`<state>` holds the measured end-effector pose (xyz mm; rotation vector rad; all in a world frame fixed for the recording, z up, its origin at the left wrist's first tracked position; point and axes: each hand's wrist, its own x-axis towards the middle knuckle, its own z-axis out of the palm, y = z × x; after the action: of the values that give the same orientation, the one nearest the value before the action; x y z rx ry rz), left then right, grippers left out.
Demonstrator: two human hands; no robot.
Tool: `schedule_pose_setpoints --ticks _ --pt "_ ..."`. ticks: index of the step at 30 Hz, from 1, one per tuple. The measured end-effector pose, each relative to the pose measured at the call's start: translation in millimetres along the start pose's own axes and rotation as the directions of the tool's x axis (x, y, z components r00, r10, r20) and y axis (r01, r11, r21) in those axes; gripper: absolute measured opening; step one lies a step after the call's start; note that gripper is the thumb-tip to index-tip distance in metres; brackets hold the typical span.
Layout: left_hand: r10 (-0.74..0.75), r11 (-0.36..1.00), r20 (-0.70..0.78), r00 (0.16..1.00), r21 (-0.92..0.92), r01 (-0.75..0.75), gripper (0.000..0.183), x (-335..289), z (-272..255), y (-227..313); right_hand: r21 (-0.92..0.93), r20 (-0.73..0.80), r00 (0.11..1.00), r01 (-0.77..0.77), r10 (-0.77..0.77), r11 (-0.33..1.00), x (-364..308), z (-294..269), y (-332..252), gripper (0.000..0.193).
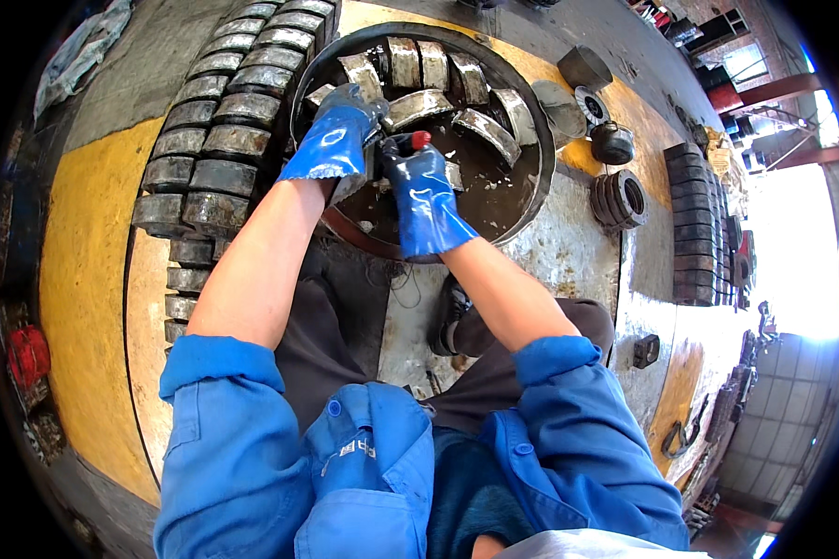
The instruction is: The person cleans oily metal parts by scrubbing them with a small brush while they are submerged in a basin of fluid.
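Fingers of the left hand [336,135] are curled down in a blue glove, pressing on a grey curved metal segment [345,182] at the near-left edge of the round pan [531,186]; grip closed over it, exact finger gap hidden by the glove. Right hand [424,191], also blue-gloved, is fisted tight around a small tool with a red tip [420,140], red end pointing up and away from the person, long axis roughly along the forearm. Both hands nearly touch over the pan's near-left part. More curved segments [457,88] lie fanned around the pan's far wall. Stacked segments [224,112] sit in rows left of the pan.
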<state>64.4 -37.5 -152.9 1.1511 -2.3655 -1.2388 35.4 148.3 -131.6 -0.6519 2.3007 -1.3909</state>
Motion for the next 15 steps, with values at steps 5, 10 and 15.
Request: schedule_pose_setpoints --ticks 5,10,15 --pt "-0.047 0.995 -0.051 0.998 0.090 0.051 0.085 -20 0 29 -0.029 0.021 0.995 -0.093 0.093 0.995 15 -15 28 0.028" --pt "0.044 0.998 -0.034 0.998 -0.053 -0.046 0.078 -26 -2 31 0.127 -0.024 0.968 -0.243 0.248 0.962 38 -86 56 0.040" --pt "0.124 0.949 0.084 0.989 -0.301 -0.094 0.072 -45 -5 23 0.372 0.007 0.948 -0.299 0.319 0.879 26 -157 59 0.034"
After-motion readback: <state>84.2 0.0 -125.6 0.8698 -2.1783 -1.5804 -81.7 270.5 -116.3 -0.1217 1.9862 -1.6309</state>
